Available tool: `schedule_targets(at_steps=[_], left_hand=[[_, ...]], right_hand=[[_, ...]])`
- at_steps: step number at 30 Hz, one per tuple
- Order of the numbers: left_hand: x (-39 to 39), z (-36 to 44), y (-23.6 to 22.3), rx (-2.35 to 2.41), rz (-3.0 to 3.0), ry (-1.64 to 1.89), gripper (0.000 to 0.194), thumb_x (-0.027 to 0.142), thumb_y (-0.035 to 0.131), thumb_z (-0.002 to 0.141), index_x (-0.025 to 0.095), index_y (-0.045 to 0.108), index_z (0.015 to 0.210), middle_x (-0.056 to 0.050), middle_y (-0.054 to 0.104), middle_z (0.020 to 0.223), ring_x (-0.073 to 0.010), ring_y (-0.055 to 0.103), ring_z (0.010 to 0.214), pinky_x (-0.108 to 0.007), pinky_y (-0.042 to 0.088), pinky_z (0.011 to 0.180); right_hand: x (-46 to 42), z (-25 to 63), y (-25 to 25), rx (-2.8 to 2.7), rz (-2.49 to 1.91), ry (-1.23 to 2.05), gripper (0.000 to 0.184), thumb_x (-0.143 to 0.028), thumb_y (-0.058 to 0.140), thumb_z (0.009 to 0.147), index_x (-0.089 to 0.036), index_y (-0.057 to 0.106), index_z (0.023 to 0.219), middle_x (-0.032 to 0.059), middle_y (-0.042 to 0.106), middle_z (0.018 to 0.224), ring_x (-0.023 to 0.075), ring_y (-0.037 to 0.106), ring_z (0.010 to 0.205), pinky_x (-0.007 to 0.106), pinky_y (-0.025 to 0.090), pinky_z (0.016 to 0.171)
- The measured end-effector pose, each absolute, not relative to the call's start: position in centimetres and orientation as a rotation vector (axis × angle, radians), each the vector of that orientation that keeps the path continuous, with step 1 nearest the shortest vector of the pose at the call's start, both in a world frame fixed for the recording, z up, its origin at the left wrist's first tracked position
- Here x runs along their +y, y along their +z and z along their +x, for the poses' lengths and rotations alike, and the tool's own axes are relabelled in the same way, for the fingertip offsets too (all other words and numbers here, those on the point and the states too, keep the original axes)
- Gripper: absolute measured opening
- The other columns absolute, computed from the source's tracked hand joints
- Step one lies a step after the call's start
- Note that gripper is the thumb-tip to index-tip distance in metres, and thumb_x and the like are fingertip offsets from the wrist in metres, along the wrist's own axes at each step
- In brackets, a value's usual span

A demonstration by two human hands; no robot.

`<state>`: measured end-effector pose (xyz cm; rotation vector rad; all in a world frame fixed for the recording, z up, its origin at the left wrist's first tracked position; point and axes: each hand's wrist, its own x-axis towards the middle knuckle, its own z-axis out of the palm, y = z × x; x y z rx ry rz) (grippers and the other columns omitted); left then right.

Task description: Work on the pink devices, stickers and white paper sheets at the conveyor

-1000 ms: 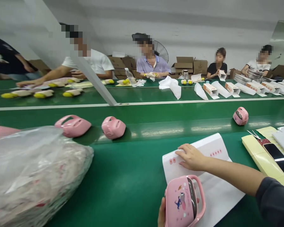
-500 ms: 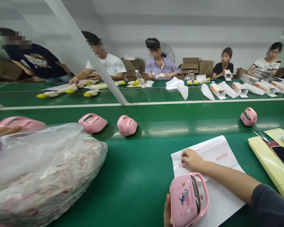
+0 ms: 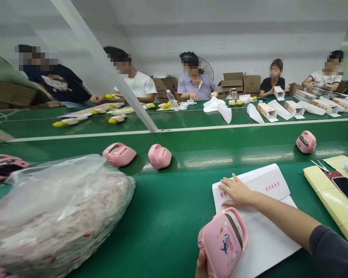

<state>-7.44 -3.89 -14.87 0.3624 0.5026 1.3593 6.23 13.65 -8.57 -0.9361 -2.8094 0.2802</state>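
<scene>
My left hand (image 3: pixel 202 264), mostly hidden, grips a pink plastic case with a loop handle (image 3: pixel 222 247) from its left side. A cartoon print and a dark strip show on the case's face, which is tilted. Beyond it, my right hand (image 3: pixel 237 192) lies with fingers spread on a white sheet of small red stickers (image 3: pixel 274 177). A short row of red marks shows right of the hand, and a couple more by its fingertips. Under the forearm, the sheet's lower part is plain white, partly covered by the case.
A clear plastic bag (image 3: pixel 75 208) full of small printed pieces fills the left. More pink cases (image 3: pixel 160 156) stand on the green belt ahead. At right lie yellow paper (image 3: pixel 330 200), tweezers (image 3: pixel 320 166) and a phone (image 3: pixel 346 189). Several co-workers sit across the line.
My right hand's fingers have gone from bent at the stickers to spread flat on the sheet. The held case has shifted slightly left and tilted. Another person's hand at far left has left view.
</scene>
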Motion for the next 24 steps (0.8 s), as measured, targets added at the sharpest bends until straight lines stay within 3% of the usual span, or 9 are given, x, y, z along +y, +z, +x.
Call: schedule_targets(at_steps=[3, 9, 12, 18, 24], left_hand=[[-3.6, -6.9, -14.3, 0.564, 0.28, 1.247, 0.031, 0.043, 0.059, 0.074, 0.027, 0.067, 0.098, -0.006, 0.061, 0.108, -0.0292, 0.036, 0.123, -0.044, 0.023, 0.107], [-2.7, -6.1, -14.2, 0.658, 0.322, 1.264, 0.048, 0.044, 0.066, 0.067, 0.022, 0.062, 0.11, -0.01, 0.06, 0.109, -0.0319, 0.039, 0.121, -0.047, 0.024, 0.106], [-2.7, -6.1, -14.2, 0.639, 0.396, 1.273, 0.056, 0.044, 0.068, 0.065, 0.021, 0.058, 0.115, -0.011, 0.063, 0.101, -0.0314, 0.038, 0.121, -0.047, 0.022, 0.106], [-2.7, -6.0, -13.3, 0.596, 0.321, 1.244, 0.037, 0.049, 0.068, 0.062, 0.023, 0.07, 0.089, -0.008, 0.061, 0.107, -0.0309, 0.037, 0.122, -0.045, 0.021, 0.107], [-2.3, -6.7, -13.5, 0.424, 0.254, 1.093, 0.037, 0.05, 0.065, 0.065, 0.028, 0.068, 0.094, -0.009, 0.063, 0.102, -0.0305, 0.046, 0.114, -0.045, 0.023, 0.105]], right_hand=[[14.4, 6.6, -7.5, -2.891, -0.941, 0.306, 0.075, -0.053, 0.059, 0.073, -0.011, 0.035, 0.13, 0.017, 0.04, 0.13, 0.0267, 0.036, 0.122, 0.056, 0.016, 0.103], [15.4, 6.5, -6.4, -3.032, -1.025, 0.12, 0.092, -0.055, 0.067, 0.061, -0.01, 0.032, 0.132, 0.0182, 0.038, 0.13, 0.0316, 0.034, 0.12, 0.054, 0.022, 0.1], [16.3, 6.2, -6.1, -3.041, -1.126, 0.075, 0.082, -0.054, 0.069, 0.061, -0.011, 0.041, 0.124, 0.0169, 0.046, 0.12, 0.0299, 0.043, 0.109, 0.048, 0.029, 0.094], [19.2, 6.2, -5.7, -3.019, -1.223, 0.16, 0.054, -0.045, 0.064, 0.073, -0.013, 0.05, 0.114, 0.0116, 0.057, 0.103, 0.0233, 0.054, 0.095, 0.036, 0.034, 0.084], [19.9, 6.4, -6.4, -2.857, -1.321, 0.216, 0.031, -0.032, 0.053, 0.084, -0.015, 0.057, 0.109, 0.0095, 0.055, 0.111, 0.0213, 0.046, 0.107, 0.031, 0.032, 0.086]])
